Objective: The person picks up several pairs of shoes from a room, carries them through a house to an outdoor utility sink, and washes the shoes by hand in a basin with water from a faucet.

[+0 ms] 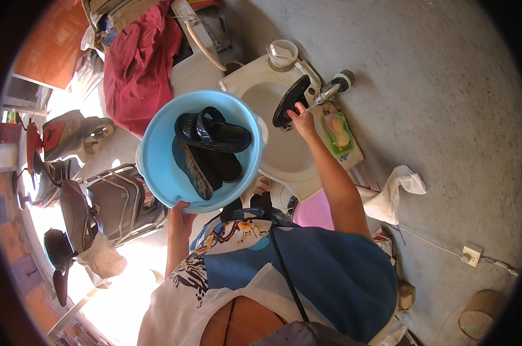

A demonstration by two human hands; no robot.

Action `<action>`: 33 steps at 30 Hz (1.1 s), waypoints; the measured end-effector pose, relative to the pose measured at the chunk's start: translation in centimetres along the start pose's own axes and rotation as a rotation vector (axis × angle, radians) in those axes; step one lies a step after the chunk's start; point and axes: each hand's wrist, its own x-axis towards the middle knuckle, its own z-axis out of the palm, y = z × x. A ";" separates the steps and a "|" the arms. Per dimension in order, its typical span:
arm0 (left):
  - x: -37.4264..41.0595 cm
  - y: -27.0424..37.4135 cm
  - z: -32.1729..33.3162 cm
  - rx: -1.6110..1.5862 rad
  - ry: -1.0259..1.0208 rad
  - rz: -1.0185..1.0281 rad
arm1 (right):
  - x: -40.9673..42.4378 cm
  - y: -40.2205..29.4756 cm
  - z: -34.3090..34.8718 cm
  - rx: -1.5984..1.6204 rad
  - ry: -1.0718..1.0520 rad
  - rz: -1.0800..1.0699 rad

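Observation:
My left hand [181, 218] grips the near rim of a light-blue plastic basin [155, 138], held beside the sink. Inside the basin lie black slippers: a strapped one [213, 132] on top, and below it one tipped to show a worn sole [194, 168]. Over the white ceramic washbasin [282, 160], my right hand [303, 123] pinches a wet black slipper [289, 101] by its edge. The metal tap [330, 93] points at that hand, and water appears to run from its spout onto the hand and slipper.
A glass jar [282, 54] and a green soap dish [338, 134] sit on the sink's rim. Below is a pink tub [315, 212]. A white cloth [395, 194] hangs by the wall. At left are a red cloth cover [140, 73] and parked scooters [118, 203].

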 end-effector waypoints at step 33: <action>4.2 -4.2 7.1 0.351 -0.188 -0.091 | -7.7 -23.6 -0.7 -0.378 -0.187 -0.632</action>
